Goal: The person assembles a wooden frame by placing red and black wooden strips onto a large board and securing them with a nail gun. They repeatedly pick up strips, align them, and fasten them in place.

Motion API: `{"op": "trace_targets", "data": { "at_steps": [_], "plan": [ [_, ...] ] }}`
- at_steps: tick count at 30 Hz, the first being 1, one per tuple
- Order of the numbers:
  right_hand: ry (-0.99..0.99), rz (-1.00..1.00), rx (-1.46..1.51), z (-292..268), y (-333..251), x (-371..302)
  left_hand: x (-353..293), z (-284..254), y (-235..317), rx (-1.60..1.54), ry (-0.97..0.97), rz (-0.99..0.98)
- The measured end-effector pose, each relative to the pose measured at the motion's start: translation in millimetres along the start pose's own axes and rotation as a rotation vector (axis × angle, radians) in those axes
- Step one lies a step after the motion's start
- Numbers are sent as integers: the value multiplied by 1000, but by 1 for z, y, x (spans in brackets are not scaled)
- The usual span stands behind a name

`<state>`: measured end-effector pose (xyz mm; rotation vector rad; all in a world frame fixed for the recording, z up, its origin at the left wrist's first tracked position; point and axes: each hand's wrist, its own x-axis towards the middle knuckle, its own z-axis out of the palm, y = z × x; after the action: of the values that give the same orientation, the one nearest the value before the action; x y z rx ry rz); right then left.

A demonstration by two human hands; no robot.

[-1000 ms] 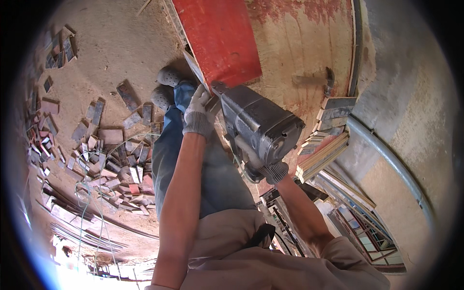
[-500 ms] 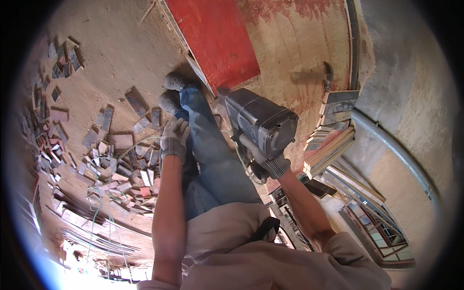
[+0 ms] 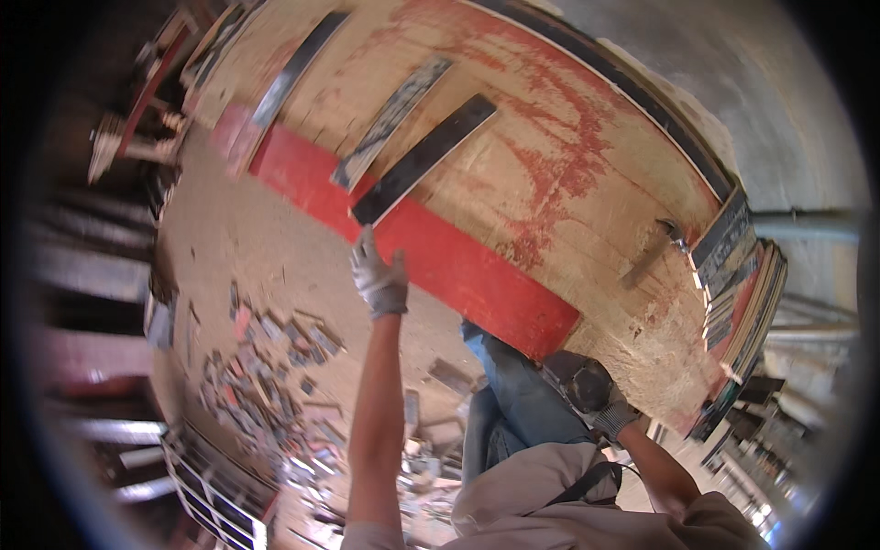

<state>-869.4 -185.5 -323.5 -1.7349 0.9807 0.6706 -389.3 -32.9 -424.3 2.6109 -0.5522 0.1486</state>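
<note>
My left hand (image 3: 379,282), in a pale knitted glove, reaches forward with its fingers stretched and thumb apart. Its fingertips are at the near end of a black wooden strip (image 3: 426,156); whether they touch it I cannot tell. This strip lies slantwise across a red board (image 3: 477,275) and the stained tan panel (image 3: 541,156). Beside it lies a grey, worn strip (image 3: 394,119). Low on the right, my gloved right hand (image 3: 612,414) is closed round a dark power tool (image 3: 579,380), held against the board's near end. Its fingers are partly hidden.
Another dark strip (image 3: 298,64) crosses the panel farther left. A hammer (image 3: 653,252) lies on the panel at right, near stacked boards (image 3: 738,284). Wood offcuts (image 3: 275,367) litter the floor at left. A metal frame (image 3: 215,495) stands lower left.
The view has swung left along the panel, bringing the strips into sight. My left hand has gone from beside my leg out to the black strip. The tool remains in my right hand.
</note>
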Motion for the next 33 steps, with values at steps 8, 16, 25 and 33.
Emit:
{"op": "trace_targets", "data": {
  "at_steps": [8,16,25,33],
  "plan": [
    [492,72,42,78,-12,-19,153,-1,64,98,-1137,170],
    [660,590,558,212,-106,-31,39,-43,194,-1182,-1890,-580],
    [749,977,1124,364,-256,-29,-63,7,210,-570,-2125,-111],
    [805,1252,1655,425,-333,-31,-108,52,213,345,-1221,1135]
  ]
}}
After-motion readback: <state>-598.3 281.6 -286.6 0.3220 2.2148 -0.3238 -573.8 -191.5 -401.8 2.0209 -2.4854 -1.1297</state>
